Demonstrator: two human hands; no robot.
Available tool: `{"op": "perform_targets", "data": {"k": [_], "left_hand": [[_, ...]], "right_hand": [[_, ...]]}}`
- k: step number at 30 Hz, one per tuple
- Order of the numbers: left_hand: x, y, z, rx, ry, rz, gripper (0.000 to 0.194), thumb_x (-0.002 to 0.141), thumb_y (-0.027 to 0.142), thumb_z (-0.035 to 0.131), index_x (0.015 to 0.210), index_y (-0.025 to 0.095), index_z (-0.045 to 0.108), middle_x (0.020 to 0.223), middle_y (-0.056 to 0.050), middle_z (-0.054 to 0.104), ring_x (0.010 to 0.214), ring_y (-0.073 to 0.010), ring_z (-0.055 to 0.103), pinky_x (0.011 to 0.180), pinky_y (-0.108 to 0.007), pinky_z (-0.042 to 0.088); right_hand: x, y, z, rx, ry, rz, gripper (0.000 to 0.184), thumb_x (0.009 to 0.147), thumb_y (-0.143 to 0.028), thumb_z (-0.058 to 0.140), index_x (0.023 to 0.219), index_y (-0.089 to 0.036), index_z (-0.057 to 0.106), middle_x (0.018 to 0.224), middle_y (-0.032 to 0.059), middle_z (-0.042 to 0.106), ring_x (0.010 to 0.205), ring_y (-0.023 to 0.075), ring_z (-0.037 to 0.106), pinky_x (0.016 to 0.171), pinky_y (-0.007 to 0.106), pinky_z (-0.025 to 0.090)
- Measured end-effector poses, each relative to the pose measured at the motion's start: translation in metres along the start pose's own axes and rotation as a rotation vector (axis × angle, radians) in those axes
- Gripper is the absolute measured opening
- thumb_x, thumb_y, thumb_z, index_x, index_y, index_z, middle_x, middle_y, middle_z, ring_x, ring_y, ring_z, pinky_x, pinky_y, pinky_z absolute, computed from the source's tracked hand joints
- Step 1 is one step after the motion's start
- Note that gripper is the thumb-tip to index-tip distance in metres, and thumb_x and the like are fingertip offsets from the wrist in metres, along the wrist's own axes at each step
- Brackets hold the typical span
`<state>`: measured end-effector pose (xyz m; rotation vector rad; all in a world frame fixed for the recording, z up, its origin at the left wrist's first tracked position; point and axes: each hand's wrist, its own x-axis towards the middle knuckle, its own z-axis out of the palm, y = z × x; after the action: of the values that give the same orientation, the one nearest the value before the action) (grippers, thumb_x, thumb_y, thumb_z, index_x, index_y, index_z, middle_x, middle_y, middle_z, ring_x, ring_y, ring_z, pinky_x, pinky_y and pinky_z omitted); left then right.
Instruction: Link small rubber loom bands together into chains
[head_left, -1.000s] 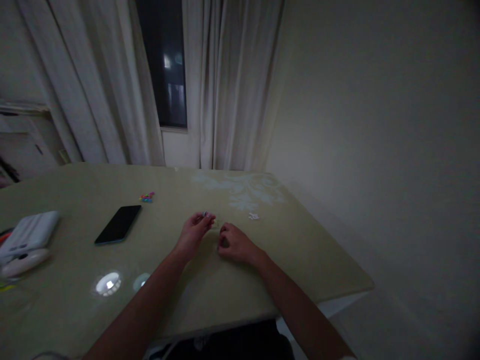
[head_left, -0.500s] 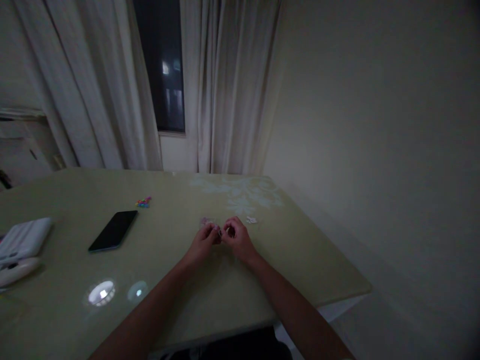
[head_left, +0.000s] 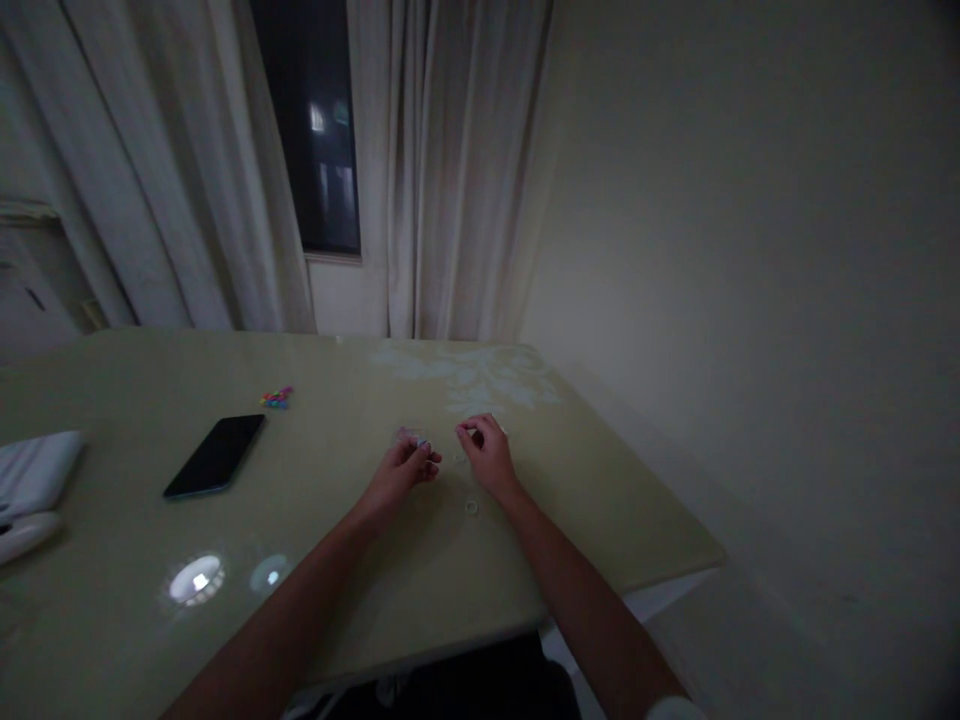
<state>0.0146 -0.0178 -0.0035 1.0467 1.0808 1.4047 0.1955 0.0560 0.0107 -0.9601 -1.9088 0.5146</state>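
My left hand [head_left: 401,472] is closed in a pinch above the table, with a tiny whitish-blue piece [head_left: 421,443] at its thumb and forefinger. Just beyond it lie small pinkish bits [head_left: 405,433], partly covered by the fingers. To the right, my right hand [head_left: 487,452] has thumb and forefinger pressed together; whatever sits between them is too small to make out. A little pale ring [head_left: 471,508] rests on the table nearer to me, left of the right wrist. The small white pieces behind the right hand are mostly hidden by it.
A black phone [head_left: 216,457] lies on the pale table [head_left: 360,610], left of my hands. Behind it is a heap of small coloured pieces [head_left: 277,398]. A white box-like object [head_left: 37,470] and a rounded white device [head_left: 28,535] are at the far left.
My hands came together at the middle, then parted, the right one moving right and away from me toward the white pieces. The pale ring now shows on the table.
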Motion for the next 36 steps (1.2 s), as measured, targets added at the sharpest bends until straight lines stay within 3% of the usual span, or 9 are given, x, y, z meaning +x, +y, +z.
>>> {"op": "perform_targets", "data": {"k": [5,10,16,21,25,32,36], "left_hand": [[-0.002,0.006,-0.005,0.006,0.047,-0.057,0.026,0.102,0.036,0.068,0.117,0.015,0.067,0.104,-0.004,0.072,0.081,-0.0163,0.071,0.073,-0.034,0.062],[-0.001,0.008,-0.006,0.004,0.031,-0.047,0.021,0.100,0.031,0.071,0.114,0.015,0.069,0.110,-0.006,0.073,0.093,-0.0195,0.073,0.081,-0.038,0.063],[-0.001,0.009,-0.005,0.000,0.017,-0.022,0.022,0.100,0.033,0.070,0.113,0.015,0.069,0.113,-0.006,0.073,0.098,-0.0212,0.072,0.086,-0.041,0.062],[-0.006,0.012,-0.003,0.024,-0.020,-0.033,0.021,0.100,0.033,0.071,0.110,0.015,0.070,0.110,-0.006,0.073,0.096,-0.0207,0.073,0.085,-0.041,0.062],[-0.009,0.015,-0.002,0.046,-0.063,-0.062,0.018,0.099,0.031,0.073,0.105,0.014,0.071,0.105,-0.005,0.074,0.092,-0.0193,0.073,0.082,-0.038,0.063],[-0.007,0.012,0.004,-0.010,-0.058,-0.061,0.021,0.100,0.032,0.071,0.112,0.015,0.069,0.109,-0.005,0.073,0.093,-0.0196,0.073,0.082,-0.039,0.063],[-0.006,0.011,0.006,-0.031,-0.041,-0.070,0.023,0.101,0.033,0.069,0.116,0.015,0.069,0.111,-0.006,0.073,0.093,-0.0197,0.073,0.083,-0.040,0.063]], "right_hand": [[0.003,0.025,-0.009,-0.168,-0.078,0.064,0.010,0.094,-0.025,0.073,0.090,-0.016,0.072,0.101,0.0064,0.066,0.091,0.0201,0.065,0.090,0.038,0.053],[-0.003,0.026,-0.001,-0.245,-0.201,0.042,0.021,0.101,-0.036,0.070,0.106,-0.016,0.069,0.113,0.0063,0.070,0.102,0.0224,0.068,0.093,0.044,0.057],[-0.004,0.011,0.002,-0.187,-0.182,-0.002,0.013,0.088,-0.013,0.069,0.078,-0.018,0.062,0.091,0.0038,0.062,0.094,0.0204,0.060,0.092,0.035,0.049],[-0.004,-0.008,0.006,-0.031,-0.110,-0.044,0.002,0.094,-0.018,0.059,0.092,-0.019,0.060,0.095,0.0016,0.057,0.079,0.0154,0.054,0.073,0.026,0.047],[-0.010,-0.019,0.011,0.060,-0.103,-0.069,0.002,0.092,-0.021,0.061,0.091,-0.020,0.059,0.092,0.0004,0.054,0.075,0.0148,0.052,0.067,0.025,0.044],[-0.010,-0.026,0.011,0.092,-0.138,-0.042,0.003,0.094,-0.021,0.062,0.092,-0.019,0.062,0.097,0.0026,0.056,0.076,0.0146,0.051,0.070,0.026,0.044],[-0.001,-0.024,-0.005,0.079,-0.276,-0.008,0.013,0.099,-0.025,0.062,0.091,-0.017,0.070,0.094,0.0033,0.062,0.083,0.0154,0.057,0.076,0.027,0.045]]}}
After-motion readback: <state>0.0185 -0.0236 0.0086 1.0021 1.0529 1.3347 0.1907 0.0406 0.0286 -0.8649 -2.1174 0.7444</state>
